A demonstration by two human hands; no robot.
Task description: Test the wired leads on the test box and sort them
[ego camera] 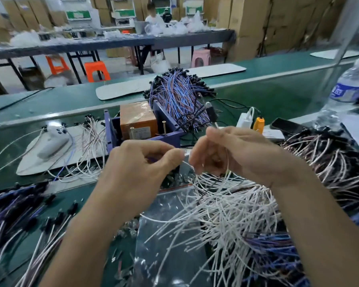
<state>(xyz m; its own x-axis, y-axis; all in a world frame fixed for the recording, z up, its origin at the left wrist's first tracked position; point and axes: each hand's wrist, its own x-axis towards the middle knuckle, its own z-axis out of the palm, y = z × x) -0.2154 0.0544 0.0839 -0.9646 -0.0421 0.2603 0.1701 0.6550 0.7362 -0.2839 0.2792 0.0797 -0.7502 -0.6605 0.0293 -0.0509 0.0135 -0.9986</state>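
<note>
1. The left hand [137, 162] is pinching a white lead [188, 164] at its fingertips.
2. The right hand [236, 152] is clasping the same lead, fingers curled.
3. The lead is hanging just before the test box [137, 121], mid-bench [87, 195].

The end of the white lead [187, 164] is hidden behind the right hand [238, 150].

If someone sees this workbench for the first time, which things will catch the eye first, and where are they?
First come the left hand and right hand at the centre, both pinching one white lead in front of the purple test box. Next are the heap of white leads spreading below the right hand, and the dense blue-and-brown bundle behind the box.
</note>
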